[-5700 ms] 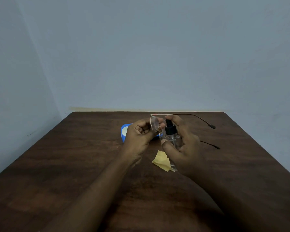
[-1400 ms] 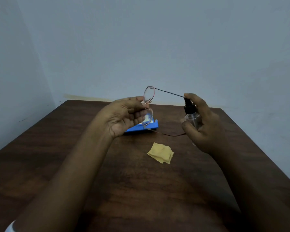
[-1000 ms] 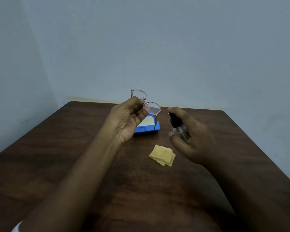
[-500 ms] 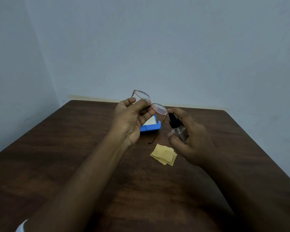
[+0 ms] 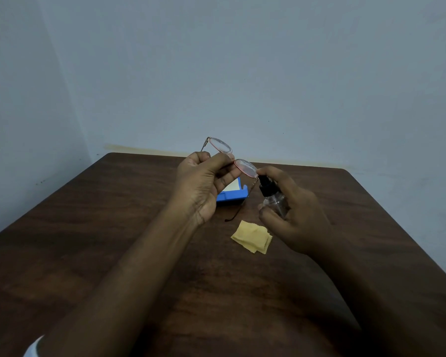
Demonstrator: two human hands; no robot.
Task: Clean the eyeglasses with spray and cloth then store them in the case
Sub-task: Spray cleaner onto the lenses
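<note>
Eyeglasses (image 5: 245, 168) sit just above the middle of the frame, off the surface (image 5: 113, 228). My left grip (image 5: 204, 184) pinches them near the bridge, thumb and fingers curled on the rim. The lenses slant from upper left to lower right, and one temple arm hangs down. Right of centre, my right grip (image 5: 294, 215) wraps round the small clear spray bottle (image 5: 274, 199), forefinger on its black pump head, just beside the lower lens. I see the blue case (image 5: 232, 197) behind the left grip, partly hidden. The folded yellow cloth (image 5: 252, 237) lies below centre, between my wrists.
</note>
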